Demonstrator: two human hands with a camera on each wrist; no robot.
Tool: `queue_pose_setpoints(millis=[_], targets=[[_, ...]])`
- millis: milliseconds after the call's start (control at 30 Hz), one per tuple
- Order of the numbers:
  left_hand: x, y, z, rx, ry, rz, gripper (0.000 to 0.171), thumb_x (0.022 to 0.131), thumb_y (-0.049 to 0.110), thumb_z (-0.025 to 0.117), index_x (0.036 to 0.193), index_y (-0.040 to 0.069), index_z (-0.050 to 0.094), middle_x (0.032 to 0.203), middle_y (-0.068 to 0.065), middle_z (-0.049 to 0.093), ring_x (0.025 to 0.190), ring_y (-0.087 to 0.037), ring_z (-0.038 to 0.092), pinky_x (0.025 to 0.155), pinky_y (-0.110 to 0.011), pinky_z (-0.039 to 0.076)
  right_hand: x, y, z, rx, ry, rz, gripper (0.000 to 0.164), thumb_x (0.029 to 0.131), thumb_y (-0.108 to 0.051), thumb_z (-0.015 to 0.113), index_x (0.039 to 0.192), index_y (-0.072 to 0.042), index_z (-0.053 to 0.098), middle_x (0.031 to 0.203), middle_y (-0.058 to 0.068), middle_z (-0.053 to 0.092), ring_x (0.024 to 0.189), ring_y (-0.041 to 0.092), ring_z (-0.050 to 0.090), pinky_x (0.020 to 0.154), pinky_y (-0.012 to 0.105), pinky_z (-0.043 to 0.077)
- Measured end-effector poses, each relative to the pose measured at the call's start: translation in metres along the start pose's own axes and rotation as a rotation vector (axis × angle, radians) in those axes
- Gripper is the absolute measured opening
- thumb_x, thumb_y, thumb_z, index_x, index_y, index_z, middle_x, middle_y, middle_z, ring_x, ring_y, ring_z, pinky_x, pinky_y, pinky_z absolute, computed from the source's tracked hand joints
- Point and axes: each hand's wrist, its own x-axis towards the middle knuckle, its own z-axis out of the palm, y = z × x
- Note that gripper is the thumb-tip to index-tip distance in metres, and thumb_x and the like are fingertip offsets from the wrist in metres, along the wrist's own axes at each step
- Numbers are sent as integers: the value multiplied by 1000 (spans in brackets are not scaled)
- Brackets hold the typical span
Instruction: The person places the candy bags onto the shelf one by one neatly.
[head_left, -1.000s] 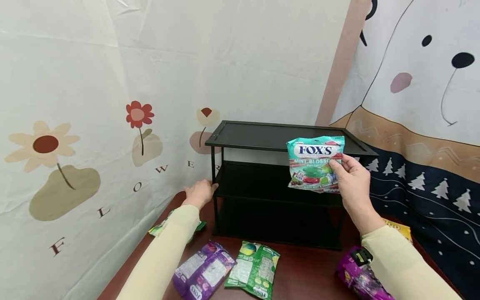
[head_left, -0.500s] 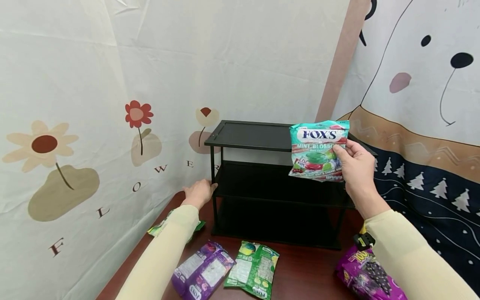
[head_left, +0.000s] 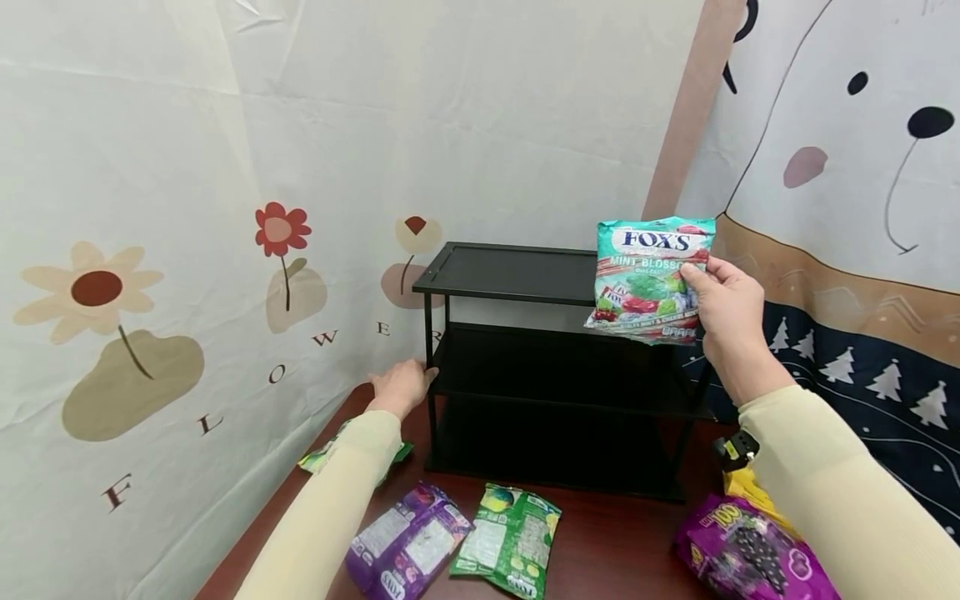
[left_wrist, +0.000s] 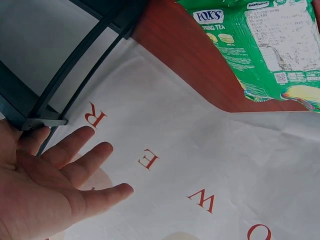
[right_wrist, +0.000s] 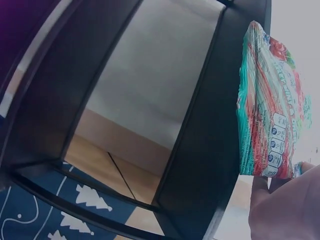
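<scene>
A right hand (head_left: 733,321) pinches the mint bag (head_left: 651,292) by its right edge, before the right end of the rack's (head_left: 510,272) top, contact unclear; the left hand (head_left: 401,388), fingers extended, touches a left post (head_left: 429,329); held by one side, the bag could twist or slip should its contents shift, or snag its lower edge on the rack if moved low; its printed front faces the head camera, top edge up; the near-square outline shows no clear long axis.
</scene>
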Motion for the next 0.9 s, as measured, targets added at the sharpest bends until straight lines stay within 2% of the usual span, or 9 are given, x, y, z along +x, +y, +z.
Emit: queue_pose_setpoints(millis=[400, 700, 900], targets=[[1, 1, 1, -4, 24, -2, 42, 105, 40, 47, 80, 11, 65, 74, -7, 59, 90, -37, 64, 99, -76, 24, 24, -18, 3, -23, 41, 102, 60, 89, -36, 71, 142, -13, 56, 108, -6, 65, 91, 9, 63, 70, 19, 51], [1, -1, -1, 6, 21, -12, 41, 105, 40, 47, 87, 10, 68, 77, -8, 62, 96, -40, 64, 99, -77, 23, 47, -22, 10, -145, 49, 190, 60, 95, -34, 66, 148, -13, 49, 110, -2, 57, 80, 5, 64, 66, 19, 54], [1, 1, 2, 13, 30, -15, 39, 105, 40, 48, 91, 11, 69, 81, -8, 64, 99, -39, 64, 100, -76, 24, 57, -20, 13, -262, 60, 196, 58, 98, -34, 62, 149, -12, 46, 106, -1, 58, 70, 2, 64, 65, 18, 54]])
